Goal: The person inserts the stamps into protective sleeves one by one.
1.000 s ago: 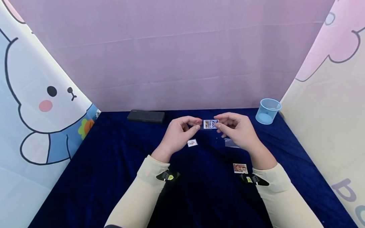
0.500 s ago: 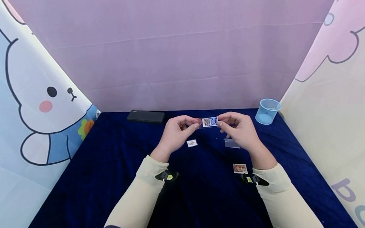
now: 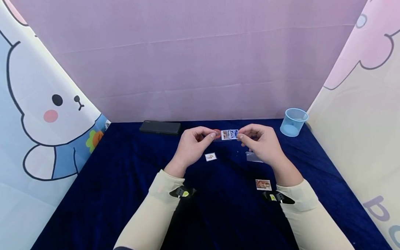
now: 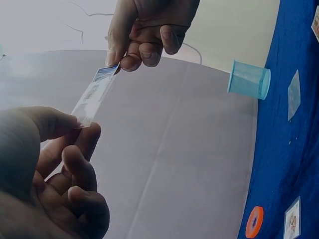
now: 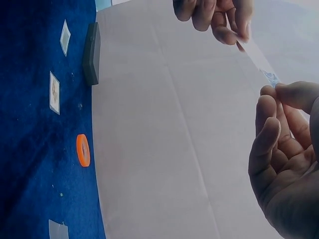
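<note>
A small stamp (image 3: 229, 135) with a white border and a blue and brown picture is stretched between my two hands, raised off the cloth. My left hand (image 3: 194, 145) pinches the left end of a clear plastic sleeve (image 4: 85, 122) around or against the stamp. Between thumb and index finger, my right hand (image 3: 262, 143) pinches the stamp's right end. How far the stamp sits inside the sleeve I cannot tell. Below the hands lie a second stamp (image 3: 210, 156) and a loose clear sleeve (image 3: 253, 157). Near the right wrist lies a brownish stamp (image 3: 263, 184).
An orange ring (image 5: 83, 150), like a roll of tape, lies on the blue cloth (image 3: 111, 195) behind my left fingers. A flat black case (image 3: 160, 127) is at the back left. At the back right stands a light blue cup (image 3: 293, 122). A pale rectangle (image 5: 65, 38) lies farther left.
The stamp has shifted slightly left, and more of its right part shows as the right fingers sit nearer its edge. Both hands keep their pinch.
</note>
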